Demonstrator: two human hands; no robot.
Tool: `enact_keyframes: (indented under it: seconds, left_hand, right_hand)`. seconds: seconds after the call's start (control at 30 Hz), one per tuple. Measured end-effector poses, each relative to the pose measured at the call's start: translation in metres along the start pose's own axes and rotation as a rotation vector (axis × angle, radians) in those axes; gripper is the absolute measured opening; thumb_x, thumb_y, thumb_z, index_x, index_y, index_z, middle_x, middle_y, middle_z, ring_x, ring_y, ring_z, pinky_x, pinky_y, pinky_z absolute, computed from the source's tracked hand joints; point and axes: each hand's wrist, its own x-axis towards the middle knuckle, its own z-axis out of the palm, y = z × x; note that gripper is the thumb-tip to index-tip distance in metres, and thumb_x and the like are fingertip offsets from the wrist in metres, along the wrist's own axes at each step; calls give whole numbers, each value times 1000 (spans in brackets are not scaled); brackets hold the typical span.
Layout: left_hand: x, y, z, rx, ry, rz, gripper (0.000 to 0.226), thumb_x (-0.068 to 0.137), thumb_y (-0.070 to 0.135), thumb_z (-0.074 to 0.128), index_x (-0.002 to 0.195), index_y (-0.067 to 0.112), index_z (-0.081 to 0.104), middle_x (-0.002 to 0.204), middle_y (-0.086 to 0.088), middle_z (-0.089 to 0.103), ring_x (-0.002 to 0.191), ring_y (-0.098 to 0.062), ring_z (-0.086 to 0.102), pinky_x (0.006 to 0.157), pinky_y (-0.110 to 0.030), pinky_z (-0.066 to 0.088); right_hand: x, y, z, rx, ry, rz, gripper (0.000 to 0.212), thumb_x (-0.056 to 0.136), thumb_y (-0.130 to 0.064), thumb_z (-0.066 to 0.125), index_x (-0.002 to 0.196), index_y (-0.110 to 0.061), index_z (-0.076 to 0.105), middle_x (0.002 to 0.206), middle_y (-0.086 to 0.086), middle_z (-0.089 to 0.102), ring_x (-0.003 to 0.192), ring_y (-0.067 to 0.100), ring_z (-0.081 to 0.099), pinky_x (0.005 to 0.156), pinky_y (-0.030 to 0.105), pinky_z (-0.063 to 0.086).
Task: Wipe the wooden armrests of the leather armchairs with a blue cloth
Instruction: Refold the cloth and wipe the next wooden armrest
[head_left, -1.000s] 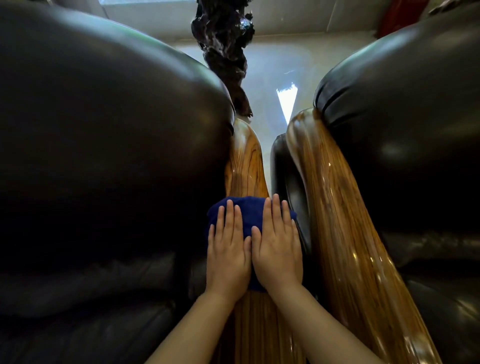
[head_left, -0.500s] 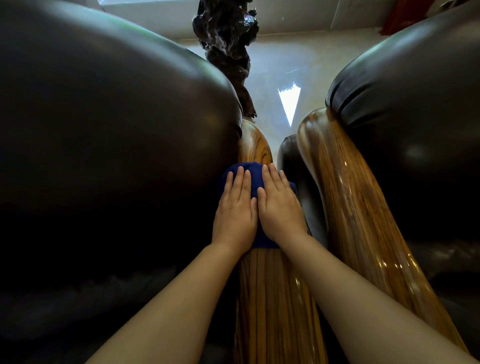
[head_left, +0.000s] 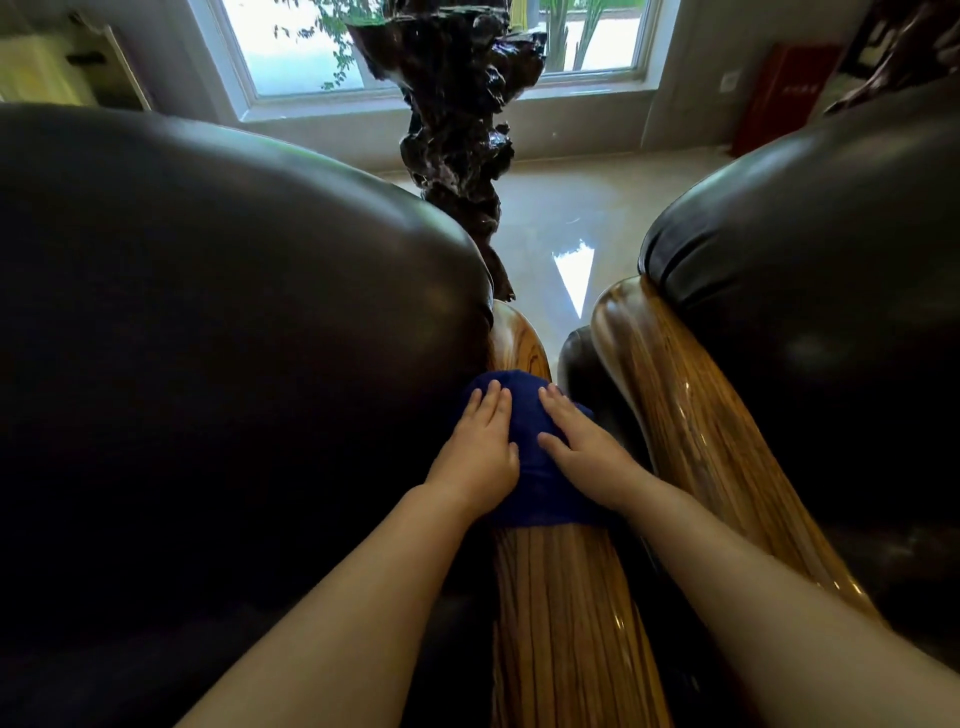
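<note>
A dark blue cloth (head_left: 530, 457) is draped over the striped wooden armrest (head_left: 561, 613) of the left black leather armchair (head_left: 234, 338). My left hand (head_left: 480, 452) presses flat on the cloth's left side, against the leather. My right hand (head_left: 584, 447) presses flat on its right side. A little cloth shows between the two hands. Beyond the cloth the armrest's rounded far end (head_left: 514, 338) is bare. A second wooden armrest (head_left: 691, 431) belongs to the right armchair (head_left: 821, 291).
A narrow dark gap separates the two armrests. A gnarled dark wooden stand (head_left: 457, 135) rises from the glossy floor (head_left: 561, 228) behind the chairs, under a window (head_left: 311, 47). A red object (head_left: 774, 93) leans at the far right wall.
Both hands have slid the cloth farther along the armrest toward its far end and spread slightly apart. My view has tilted up, so the window shows.
</note>
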Motion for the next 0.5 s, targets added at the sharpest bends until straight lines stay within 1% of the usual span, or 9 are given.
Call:
enact_keyframes:
  seconds: [0.07, 0.13, 0.17, 0.23, 0.3, 0.33, 0.37, 0.4, 0.5]
  left_hand:
    - [-3, -2, -1, 7, 2, 9, 63, 95, 19, 40, 146, 11, 3, 157, -4, -3, 144, -17, -4, 113, -27, 1]
    - [-8, -5, -1, 9, 0, 16, 64, 94, 19, 42, 146, 12, 5, 157, -4, -2, 144, -17, -2, 112, -25, 1]
    - [-12, -6, -2, 11, -12, 17, 64, 94, 18, 43, 146, 12, 6, 157, -3, -2, 144, -16, -2, 112, -24, 0]
    - [-20, -8, -3, 23, -57, 21, 62, 94, 13, 42, 146, 12, 7, 157, -3, -2, 144, -16, -2, 111, -23, 0]
    - [-29, -7, -2, 58, -85, 35, 60, 94, 9, 40, 146, 13, 9, 157, -2, -1, 144, -15, -2, 114, -27, 2]
    - [-34, -6, -2, 72, -77, 35, 59, 94, 8, 40, 145, 14, 12, 157, -1, 2, 144, -15, -1, 116, -29, 5]
    - [-39, -3, -1, 83, -53, 29, 58, 93, 9, 42, 145, 15, 16, 157, 0, 8, 143, -14, 2, 117, -30, 8]
    - [-44, 0, 0, 89, -10, 25, 55, 93, 8, 43, 143, 17, 22, 156, 1, 14, 143, -13, 6, 116, -31, 10]
    - [-60, 11, 0, 53, 99, 39, 46, 91, 8, 47, 135, 19, 42, 146, 1, 39, 138, -11, 26, 114, -28, 18]
  right_hand:
    - [-1, -3, -3, -38, 35, -11, 57, 94, -22, 48, 144, -20, 21, 155, -4, 16, 140, 8, 14, 105, 18, 9]
    - [-3, -7, -9, -88, 68, -11, 57, 90, -23, 55, 141, -21, 31, 152, -5, 27, 138, 11, 25, 105, 20, 17]
    - [-4, -9, -14, -111, 57, -5, 57, 88, -23, 59, 140, -22, 35, 151, -6, 31, 136, 12, 30, 106, 22, 21]
    - [-8, -12, -28, -164, -57, 8, 60, 84, -20, 62, 138, -23, 38, 149, -6, 34, 134, 13, 34, 107, 24, 25]
    - [-14, -12, -39, -237, -181, -1, 62, 81, -14, 60, 138, -23, 38, 149, -5, 33, 134, 14, 34, 108, 26, 29]
    - [-19, -13, -41, -263, -195, -10, 61, 82, -11, 59, 138, -23, 38, 149, -4, 35, 134, 14, 35, 109, 28, 30]
    - [-25, -13, -38, -281, -167, -15, 58, 83, -9, 58, 136, -23, 41, 147, -3, 38, 133, 15, 37, 110, 30, 31]
    - [-32, -13, -33, -295, -103, -17, 53, 85, -8, 56, 134, -23, 44, 143, -2, 44, 130, 15, 41, 109, 32, 34]
    - [-53, -15, -20, -335, 83, -23, 37, 89, -14, 53, 125, -21, 54, 123, 3, 62, 112, 17, 57, 97, 29, 43]
